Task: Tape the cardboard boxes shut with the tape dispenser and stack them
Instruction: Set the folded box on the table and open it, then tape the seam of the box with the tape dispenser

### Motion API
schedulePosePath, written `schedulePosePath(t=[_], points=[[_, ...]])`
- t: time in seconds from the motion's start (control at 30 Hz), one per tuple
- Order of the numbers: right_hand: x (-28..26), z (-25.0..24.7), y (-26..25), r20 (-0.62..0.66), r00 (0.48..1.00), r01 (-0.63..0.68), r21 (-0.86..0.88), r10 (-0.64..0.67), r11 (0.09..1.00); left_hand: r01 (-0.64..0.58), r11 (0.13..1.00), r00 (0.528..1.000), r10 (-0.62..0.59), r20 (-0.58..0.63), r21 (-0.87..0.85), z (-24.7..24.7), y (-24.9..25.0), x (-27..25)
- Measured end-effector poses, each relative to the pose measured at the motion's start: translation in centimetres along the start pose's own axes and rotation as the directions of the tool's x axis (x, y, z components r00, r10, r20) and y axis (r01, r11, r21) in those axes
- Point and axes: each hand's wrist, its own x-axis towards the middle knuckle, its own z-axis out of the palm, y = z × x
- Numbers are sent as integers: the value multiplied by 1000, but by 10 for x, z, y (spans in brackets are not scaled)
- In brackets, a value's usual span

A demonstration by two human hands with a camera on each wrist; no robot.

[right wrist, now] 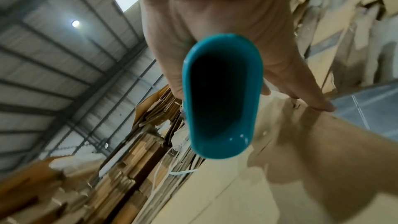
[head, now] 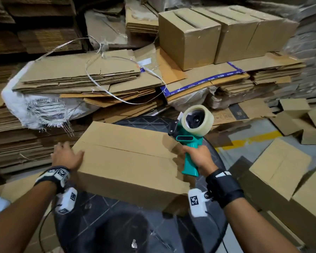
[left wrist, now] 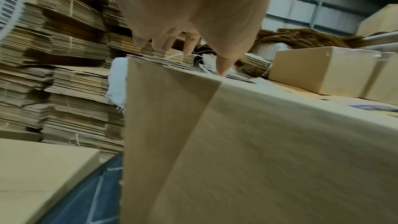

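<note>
Tape dispenser [right wrist: 223,96] in right wrist view: only handle butt visible, roll hidden. Box [left wrist: 280,151] blurred, cut by frame edge. Left hand [left wrist: 193,11] palm cropped at top.

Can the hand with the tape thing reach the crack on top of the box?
Probably yes. The right hand holds the tape dispenser right at the seam's end, nothing between.

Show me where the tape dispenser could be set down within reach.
Best patch: the box top between the left hand and right hand, though the untaped seam crosses it. The dark tiled surface before the box is also bare. Flattened cardboard stacks behind are crowded with strapping.
</note>
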Motion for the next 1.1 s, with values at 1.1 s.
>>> schedulePosePath(t=[1.1], points=[[-72,145,-82,653,743,362,-202,-150,910,606,-450,792,410,452,-656,-39,55,-83]])
